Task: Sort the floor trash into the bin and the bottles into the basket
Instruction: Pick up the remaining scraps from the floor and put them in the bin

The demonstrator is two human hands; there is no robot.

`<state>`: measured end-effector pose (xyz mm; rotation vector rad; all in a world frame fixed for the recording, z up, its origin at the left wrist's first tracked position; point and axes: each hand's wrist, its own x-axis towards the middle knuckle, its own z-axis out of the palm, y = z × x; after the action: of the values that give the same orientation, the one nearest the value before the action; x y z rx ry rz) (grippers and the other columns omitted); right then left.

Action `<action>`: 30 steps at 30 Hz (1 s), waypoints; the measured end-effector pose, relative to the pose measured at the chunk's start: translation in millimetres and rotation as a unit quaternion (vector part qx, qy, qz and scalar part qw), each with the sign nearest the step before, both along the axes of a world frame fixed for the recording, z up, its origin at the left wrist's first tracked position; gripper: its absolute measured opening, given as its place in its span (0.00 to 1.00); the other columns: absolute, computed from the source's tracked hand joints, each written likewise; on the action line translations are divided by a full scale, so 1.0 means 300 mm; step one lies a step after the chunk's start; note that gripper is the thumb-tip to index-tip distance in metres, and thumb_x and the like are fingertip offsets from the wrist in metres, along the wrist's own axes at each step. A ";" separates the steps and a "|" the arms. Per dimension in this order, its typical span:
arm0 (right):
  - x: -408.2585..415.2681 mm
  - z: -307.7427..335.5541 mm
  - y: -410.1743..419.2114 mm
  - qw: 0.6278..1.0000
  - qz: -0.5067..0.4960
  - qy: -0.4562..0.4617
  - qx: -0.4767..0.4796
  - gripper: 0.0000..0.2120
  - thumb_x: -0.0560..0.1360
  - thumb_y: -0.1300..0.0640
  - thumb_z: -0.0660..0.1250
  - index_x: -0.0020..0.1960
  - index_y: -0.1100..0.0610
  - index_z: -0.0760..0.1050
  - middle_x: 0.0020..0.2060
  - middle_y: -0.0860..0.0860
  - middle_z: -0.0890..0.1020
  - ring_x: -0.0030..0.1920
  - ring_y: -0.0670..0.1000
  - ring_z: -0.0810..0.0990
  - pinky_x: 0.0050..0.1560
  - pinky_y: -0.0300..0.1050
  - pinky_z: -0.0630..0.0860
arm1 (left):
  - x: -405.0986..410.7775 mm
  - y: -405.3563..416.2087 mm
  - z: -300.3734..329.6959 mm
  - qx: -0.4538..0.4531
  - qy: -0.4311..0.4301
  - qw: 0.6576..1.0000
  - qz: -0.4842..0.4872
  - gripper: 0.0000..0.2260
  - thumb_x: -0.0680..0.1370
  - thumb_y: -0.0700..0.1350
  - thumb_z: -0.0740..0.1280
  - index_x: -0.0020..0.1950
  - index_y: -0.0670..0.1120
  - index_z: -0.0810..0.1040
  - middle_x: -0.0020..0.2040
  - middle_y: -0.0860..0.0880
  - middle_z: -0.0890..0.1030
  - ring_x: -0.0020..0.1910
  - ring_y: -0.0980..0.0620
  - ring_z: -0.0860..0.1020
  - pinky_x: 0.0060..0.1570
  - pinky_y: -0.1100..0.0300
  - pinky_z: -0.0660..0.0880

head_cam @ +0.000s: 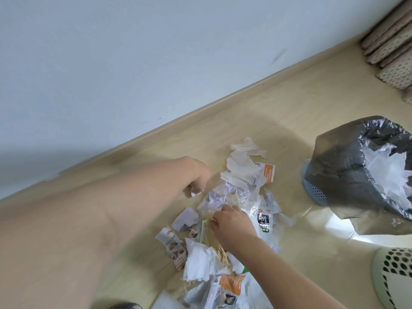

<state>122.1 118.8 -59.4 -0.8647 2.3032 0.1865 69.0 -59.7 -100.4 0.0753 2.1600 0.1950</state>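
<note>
While the trash [234, 197] lies heaped on the pale floor [289, 108] near the wall, the left hand [196, 175] has its fingers curled round a small white scrap. The right hand [231, 224] pinches crumpled plastic in the pile's middle. The bin [347, 166], lined with a grey bag, stands just right of the pile; a pale perforated basket [394, 275] sits at the lower right.

Pale wall [133, 52], wooden skirting board [200, 105], stacked perforated boards [392, 47] (far corner), light wood floor [301, 103]

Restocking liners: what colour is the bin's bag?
Grey, silvery bag, seen in the head view.
</note>
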 end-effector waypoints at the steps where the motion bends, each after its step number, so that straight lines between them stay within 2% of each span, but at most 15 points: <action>1: -0.006 0.009 -0.004 1.000 0.009 0.007 -0.009 0.18 0.81 0.50 0.52 0.55 0.57 0.79 0.55 0.53 0.77 0.60 0.56 0.71 0.60 0.49 0.69 | -0.004 -0.005 0.016 -0.009 -0.005 1.000 -0.004 0.10 0.72 0.45 0.72 0.52 0.45 0.82 0.44 0.50 0.80 0.39 0.48 0.75 0.35 0.58 0.70; 4: -0.011 0.036 -0.017 0.999 0.016 0.015 -0.037 0.18 0.82 0.50 0.52 0.53 0.57 0.79 0.52 0.53 0.77 0.56 0.56 0.73 0.56 0.47 0.70 | -0.010 -0.017 0.048 -0.045 -0.021 0.998 -0.029 0.11 0.73 0.47 0.73 0.54 0.46 0.83 0.46 0.51 0.82 0.41 0.48 0.76 0.39 0.58 0.75; 6: -0.010 0.044 -0.017 0.998 0.003 0.016 -0.057 0.15 0.81 0.52 0.55 0.49 0.56 0.79 0.47 0.52 0.76 0.52 0.55 0.74 0.48 0.45 0.70 | -0.017 -0.020 0.064 -0.069 -0.032 0.997 -0.019 0.07 0.75 0.43 0.69 0.50 0.46 0.84 0.47 0.52 0.85 0.39 0.49 0.78 0.44 0.56 0.77; 8: -0.006 0.058 -0.017 0.997 -0.015 0.018 -0.078 0.13 0.79 0.55 0.57 0.45 0.57 0.79 0.42 0.51 0.75 0.47 0.55 0.76 0.40 0.43 0.68 | -0.017 -0.020 0.097 -0.081 -0.015 0.997 -0.005 0.07 0.76 0.40 0.64 0.43 0.46 0.81 0.40 0.51 0.82 0.37 0.48 0.77 0.41 0.57 0.75; 10: -0.005 0.073 -0.014 0.996 -0.034 0.017 -0.082 0.13 0.78 0.54 0.58 0.43 0.57 0.78 0.40 0.52 0.78 0.42 0.55 0.77 0.37 0.43 0.69 | -0.019 -0.015 0.136 -0.084 0.013 0.996 0.001 0.07 0.76 0.40 0.61 0.40 0.46 0.77 0.35 0.50 0.77 0.32 0.48 0.74 0.37 0.58 0.72; 12: -0.010 0.094 -0.009 0.995 -0.052 0.009 -0.085 0.14 0.78 0.52 0.59 0.40 0.59 0.77 0.36 0.53 0.78 0.38 0.56 0.77 0.34 0.43 0.70 | -0.020 -0.007 0.165 -0.090 0.027 0.996 -0.004 0.06 0.76 0.40 0.60 0.43 0.45 0.76 0.34 0.50 0.75 0.30 0.49 0.72 0.34 0.59 0.71; 15: -0.028 0.143 0.005 0.995 -0.055 0.007 -0.077 0.16 0.81 0.51 0.56 0.37 0.55 0.71 0.32 0.51 0.74 0.35 0.54 0.73 0.28 0.41 0.63 | -0.028 0.007 0.196 -0.088 0.042 0.995 -0.008 0.06 0.76 0.40 0.61 0.46 0.45 0.78 0.35 0.50 0.77 0.35 0.47 0.75 0.37 0.58 0.72; 17: -0.046 0.177 0.019 0.997 -0.045 0.013 -0.063 0.17 0.81 0.52 0.54 0.35 0.52 0.68 0.36 0.52 0.74 0.36 0.54 0.73 0.28 0.43 0.63 | -0.033 0.020 0.224 -0.086 0.058 0.995 -0.008 0.06 0.76 0.40 0.61 0.42 0.45 0.76 0.35 0.50 0.77 0.36 0.46 0.75 0.39 0.57 0.73; 20: -0.074 0.214 0.047 0.995 -0.057 0.015 -0.080 0.14 0.79 0.55 0.57 0.37 0.56 0.75 0.37 0.54 0.76 0.37 0.55 0.75 0.36 0.48 0.74 | -0.040 0.038 0.271 -0.087 0.081 0.993 -0.012 0.06 0.77 0.41 0.60 0.43 0.45 0.76 0.34 0.50 0.76 0.36 0.47 0.74 0.40 0.57 0.72; 21: -0.084 0.224 0.057 0.993 -0.065 0.011 -0.096 0.13 0.78 0.57 0.59 0.39 0.55 0.78 0.37 0.52 0.75 0.37 0.54 0.75 0.40 0.49 0.75 | -0.040 0.042 0.287 -0.088 0.086 0.992 -0.010 0.06 0.77 0.41 0.60 0.44 0.45 0.77 0.35 0.50 0.76 0.36 0.47 0.74 0.40 0.57 0.72; 23: -0.101 0.248 0.072 0.987 -0.093 0.013 -0.131 0.11 0.78 0.58 0.61 0.47 0.53 0.82 0.42 0.48 0.78 0.41 0.50 0.77 0.42 0.44 0.76 | -0.036 0.051 0.317 -0.089 0.088 0.992 -0.002 0.06 0.77 0.41 0.61 0.47 0.45 0.77 0.36 0.50 0.77 0.37 0.47 0.75 0.36 0.58 0.71; 24: -0.107 0.260 0.077 0.982 -0.113 0.018 -0.149 0.10 0.77 0.57 0.61 0.49 0.53 0.82 0.42 0.47 0.80 0.40 0.49 0.78 0.42 0.43 0.76 | -0.034 0.055 0.330 -0.088 0.088 0.992 -0.001 0.06 0.77 0.41 0.61 0.48 0.45 0.77 0.36 0.50 0.77 0.36 0.47 0.75 0.34 0.58 0.70; 27: -0.120 0.289 0.086 0.971 -0.146 0.039 -0.184 0.06 0.77 0.54 0.63 0.46 0.55 0.77 0.37 0.48 0.78 0.38 0.52 0.77 0.39 0.45 0.76 | -0.028 0.065 0.356 -0.087 0.087 0.992 0.006 0.08 0.77 0.41 0.60 0.49 0.44 0.78 0.37 0.50 0.78 0.37 0.47 0.76 0.36 0.58 0.72; 30: -0.133 0.311 0.085 0.967 -0.142 0.066 -0.199 0.13 0.77 0.49 0.62 0.40 0.57 0.72 0.32 0.50 0.76 0.34 0.54 0.75 0.34 0.46 0.71 | -0.019 0.073 0.381 -0.079 0.087 0.993 0.025 0.09 0.78 0.41 0.59 0.48 0.45 0.79 0.37 0.50 0.79 0.37 0.48 0.77 0.35 0.59 0.72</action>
<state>82.4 144.3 34.0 -0.7118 2.6058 -0.3653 63.3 -37.8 13.9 -0.0550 2.3457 0.0476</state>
